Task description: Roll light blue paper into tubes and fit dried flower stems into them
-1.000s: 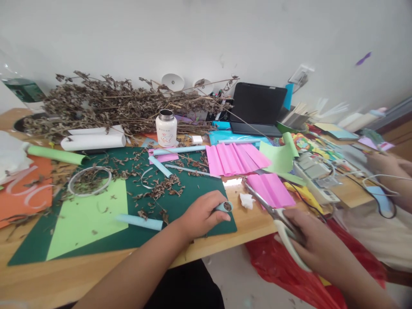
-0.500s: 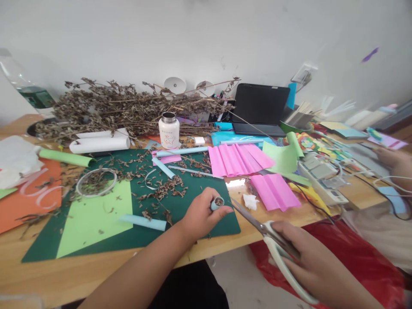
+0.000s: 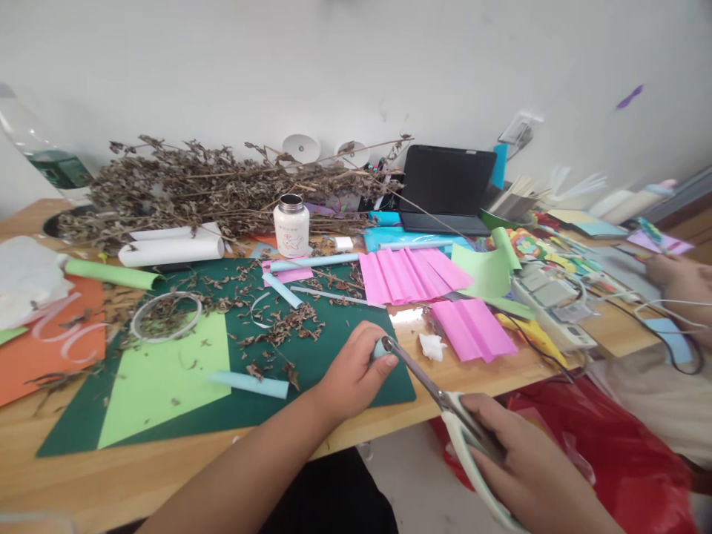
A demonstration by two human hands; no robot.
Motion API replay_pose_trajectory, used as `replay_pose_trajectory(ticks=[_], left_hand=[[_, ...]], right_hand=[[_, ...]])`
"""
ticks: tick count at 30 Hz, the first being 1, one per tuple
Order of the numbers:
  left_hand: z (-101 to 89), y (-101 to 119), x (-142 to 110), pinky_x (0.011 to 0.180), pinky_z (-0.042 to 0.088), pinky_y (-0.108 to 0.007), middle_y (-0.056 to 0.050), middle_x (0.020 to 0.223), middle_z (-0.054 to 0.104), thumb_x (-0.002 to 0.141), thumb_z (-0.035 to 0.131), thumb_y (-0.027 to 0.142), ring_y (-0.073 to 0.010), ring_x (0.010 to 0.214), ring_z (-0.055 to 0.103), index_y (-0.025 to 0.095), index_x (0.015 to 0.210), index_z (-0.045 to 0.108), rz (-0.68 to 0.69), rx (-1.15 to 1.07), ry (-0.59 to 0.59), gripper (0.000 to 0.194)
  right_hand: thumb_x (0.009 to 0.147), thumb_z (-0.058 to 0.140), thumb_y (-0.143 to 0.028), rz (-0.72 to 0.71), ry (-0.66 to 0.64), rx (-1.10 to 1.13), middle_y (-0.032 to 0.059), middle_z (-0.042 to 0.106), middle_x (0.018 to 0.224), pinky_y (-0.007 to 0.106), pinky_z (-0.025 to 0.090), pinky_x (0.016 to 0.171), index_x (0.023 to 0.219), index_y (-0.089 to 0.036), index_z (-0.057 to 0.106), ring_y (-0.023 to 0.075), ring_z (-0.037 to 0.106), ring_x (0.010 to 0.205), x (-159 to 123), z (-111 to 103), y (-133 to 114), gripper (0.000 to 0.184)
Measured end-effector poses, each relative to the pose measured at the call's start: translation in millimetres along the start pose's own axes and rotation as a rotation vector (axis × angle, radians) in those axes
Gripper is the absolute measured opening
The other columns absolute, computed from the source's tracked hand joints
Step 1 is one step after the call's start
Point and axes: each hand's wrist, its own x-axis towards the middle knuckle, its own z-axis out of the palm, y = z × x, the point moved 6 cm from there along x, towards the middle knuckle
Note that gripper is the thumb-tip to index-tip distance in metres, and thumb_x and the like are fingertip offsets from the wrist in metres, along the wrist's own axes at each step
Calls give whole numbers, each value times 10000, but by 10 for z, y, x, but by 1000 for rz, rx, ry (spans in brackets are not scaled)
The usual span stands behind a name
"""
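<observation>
My left hand (image 3: 353,367) is closed around a light blue paper tube (image 3: 380,348), its open end turned up toward me. In the earlier view dry leaf bits show inside that end. My right hand (image 3: 517,445) grips white-handled scissors (image 3: 453,415), and their tips reach the tube's mouth; whether they go inside I cannot tell exactly. Beneath the left hand lies a dark green cutting mat (image 3: 311,371) with crumbled dry leaves (image 3: 300,322), a light blue paper roll (image 3: 253,383) and a light green paper sheet (image 3: 167,378).
Dried stalks (image 3: 222,182) pile along the wall behind a white bottle (image 3: 291,226). Pink folded paper (image 3: 472,330) and a crumpled tissue (image 3: 432,347) lie near the scissors. Farther right are a power strip (image 3: 556,319) with cables and another person's hand (image 3: 676,278).
My right hand has moved left and slightly up, bringing the scissor tips to the tube's open end. My left hand keeps its hold on the tube, which is slightly turned.
</observation>
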Motion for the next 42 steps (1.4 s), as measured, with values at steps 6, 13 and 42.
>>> replay_pose_trajectory(ticks=[6, 13, 42], left_hand=[[46, -88, -40, 656, 391, -274, -32, 771, 499, 815, 378, 345, -141, 712, 475, 163, 839, 446, -126, 34, -20, 195], [81, -128, -41, 576, 376, -251, -13, 723, 503, 801, 388, 386, -131, 639, 472, 170, 840, 438, -165, 96, -81, 225], [98, 2, 20, 685, 379, -272, -38, 796, 398, 821, 211, 499, -136, 723, 393, 165, 811, 400, 46, -72, -367, 384]], right_hand=[[695, 444, -254, -2, -43, -41, -4, 607, 606, 219, 392, 444, 766, -226, 518, 157, 565, 522, 19, 23, -66, 106], [688, 457, -221, -36, -81, -106, -11, 598, 555, 216, 364, 419, 722, -227, 503, 154, 562, 491, 47, -18, -30, 58], [713, 427, -258, -285, -29, -393, 43, 611, 673, 273, 376, 517, 770, -203, 496, 170, 539, 572, 114, -222, 121, 106]])
